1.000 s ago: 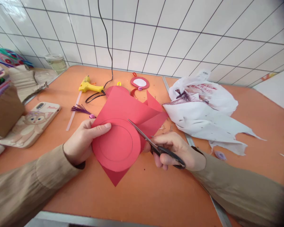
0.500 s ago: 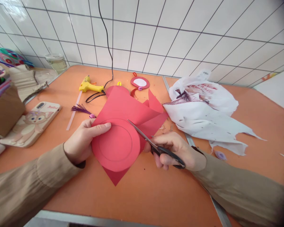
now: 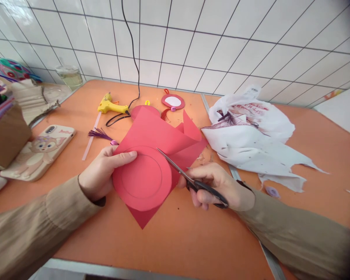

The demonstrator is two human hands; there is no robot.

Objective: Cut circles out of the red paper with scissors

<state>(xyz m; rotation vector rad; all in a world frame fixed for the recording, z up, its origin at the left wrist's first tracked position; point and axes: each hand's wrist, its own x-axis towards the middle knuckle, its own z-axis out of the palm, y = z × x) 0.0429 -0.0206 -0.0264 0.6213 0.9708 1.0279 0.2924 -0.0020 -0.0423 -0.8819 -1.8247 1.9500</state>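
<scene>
A sheet of red paper (image 3: 151,136) is partly cut, with a round part at its lower left that carries pencil-like circle lines. My left hand (image 3: 105,171) pinches this sheet at its left edge, thumb on top. In my right hand (image 3: 212,186) are black-handled scissors (image 3: 175,166), their blades at the upper right edge of the round part. The lower part of the blades and some fingers are hidden. A darker red corner shows below the round part.
Behind the paper lie a yellow glue gun (image 3: 112,105) and a red oval ornament (image 3: 173,102). A purple tassel (image 3: 101,134) and a phone (image 3: 41,153) are at the left. White cloth (image 3: 245,146) and a plastic bag (image 3: 271,116) lie on the right of the orange table (image 3: 175,245).
The round part of the paper has shifted very slightly to the left. Both hands and the scissors are almost where they were.
</scene>
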